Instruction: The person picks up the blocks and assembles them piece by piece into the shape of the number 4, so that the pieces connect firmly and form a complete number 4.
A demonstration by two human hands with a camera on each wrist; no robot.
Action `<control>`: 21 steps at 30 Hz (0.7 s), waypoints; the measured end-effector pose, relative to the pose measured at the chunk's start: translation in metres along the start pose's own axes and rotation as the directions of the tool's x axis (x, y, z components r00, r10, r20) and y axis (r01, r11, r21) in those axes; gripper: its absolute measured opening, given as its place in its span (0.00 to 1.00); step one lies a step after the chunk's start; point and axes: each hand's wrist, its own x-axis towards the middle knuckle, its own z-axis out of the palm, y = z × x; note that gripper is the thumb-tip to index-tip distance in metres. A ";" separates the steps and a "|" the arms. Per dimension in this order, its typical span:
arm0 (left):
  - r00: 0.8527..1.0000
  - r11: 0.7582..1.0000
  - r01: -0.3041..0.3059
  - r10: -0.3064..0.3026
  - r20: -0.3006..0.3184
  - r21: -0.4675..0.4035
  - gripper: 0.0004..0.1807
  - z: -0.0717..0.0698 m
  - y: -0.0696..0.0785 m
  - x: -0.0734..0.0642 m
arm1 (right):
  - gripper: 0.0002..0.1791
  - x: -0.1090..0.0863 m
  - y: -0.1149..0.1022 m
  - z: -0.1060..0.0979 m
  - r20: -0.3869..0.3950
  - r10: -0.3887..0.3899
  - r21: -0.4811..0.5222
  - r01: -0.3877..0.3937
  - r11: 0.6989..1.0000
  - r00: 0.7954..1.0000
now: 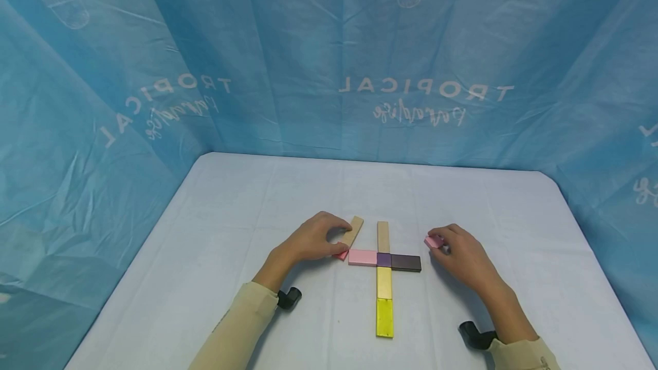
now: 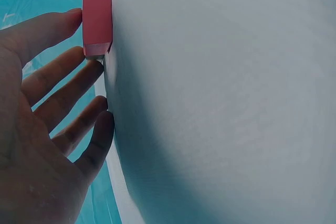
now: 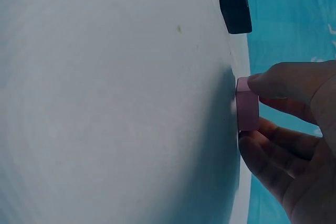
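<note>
My left hand (image 1: 313, 238) reaches to a slanted pair at the left, a plain wooden block (image 1: 357, 225) with a red block (image 1: 341, 255) at its near end. Its thumb touches the red block, and an index fingertip lies along the wooden block's left edge. In the left wrist view the red block (image 2: 97, 19) is by the thumb, the other fingers fairly straight. My right hand (image 1: 462, 253) pinches a small pink block (image 1: 434, 242) between thumb and fingers; in the right wrist view this pink block (image 3: 248, 109) is close over the white cloth.
Between the hands lies a cross of flat blocks: a wooden one (image 1: 382, 236), a pink one (image 1: 362, 257), a purple one (image 1: 384, 260), a black one (image 1: 406, 263), a pale yellow one (image 1: 384, 283) and a bright yellow one (image 1: 384, 318). Blue curtains (image 1: 308, 61) enclose the white table (image 1: 247, 187).
</note>
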 end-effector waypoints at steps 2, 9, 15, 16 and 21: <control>1.000 1.000 0.004 -0.004 0.000 -0.001 0.24 0.000 0.000 0.000 | 0.18 0.000 0.000 0.000 0.004 0.000 -0.002 0.000 1.000 1.000; 1.000 1.000 0.014 -0.014 0.002 0.002 0.24 0.000 0.001 0.000 | 0.18 0.001 -0.001 0.000 0.007 -0.006 -0.008 0.006 1.000 1.000; 1.000 1.000 0.005 -0.005 0.002 -0.008 0.24 -0.001 0.000 -0.001 | 0.18 0.002 -0.002 0.000 0.004 0.000 -0.008 0.000 1.000 1.000; 1.000 1.000 0.003 -0.003 0.001 -0.011 0.24 -0.001 0.000 -0.001 | 0.18 0.002 -0.002 0.000 0.004 0.002 -0.006 -0.002 1.000 1.000; 1.000 1.000 0.004 -0.004 0.002 -0.014 0.24 -0.001 0.000 -0.001 | 0.18 0.003 -0.003 0.001 -0.001 0.004 0.004 -0.004 1.000 1.000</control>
